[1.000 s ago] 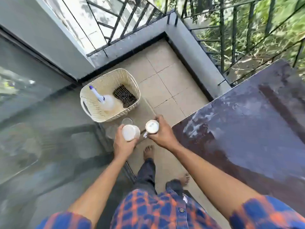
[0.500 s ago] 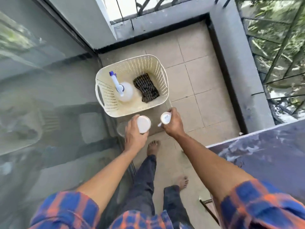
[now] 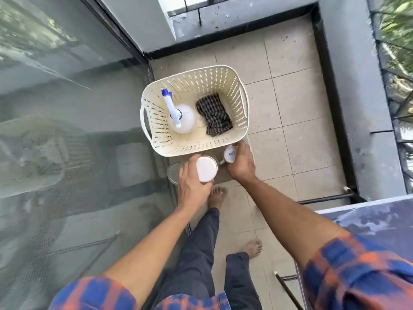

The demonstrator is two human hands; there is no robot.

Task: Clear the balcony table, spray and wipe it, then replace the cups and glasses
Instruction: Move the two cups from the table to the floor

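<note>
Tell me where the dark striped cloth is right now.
In the head view, the dark striped cloth lies in the right half of the cream perforated plastic basket on the tiled floor, beside the white spray bottle.

Two hands are shown: the left hand (image 3: 190, 189) and the right hand (image 3: 242, 166). Two white cups are counted, the plain cup (image 3: 206, 168) and the printed cup (image 3: 230, 154). One clear glass (image 3: 174, 175) is plainly made out on the floor. One basket (image 3: 196, 148) is recorded, in which one spray bottle (image 3: 182, 118) and one striped cloth (image 3: 214, 115) are contained. One table (image 3: 380, 220) is seen in part. Two bare feet are counted, the forward foot (image 3: 216, 195) and the rear foot (image 3: 253, 248).
</note>
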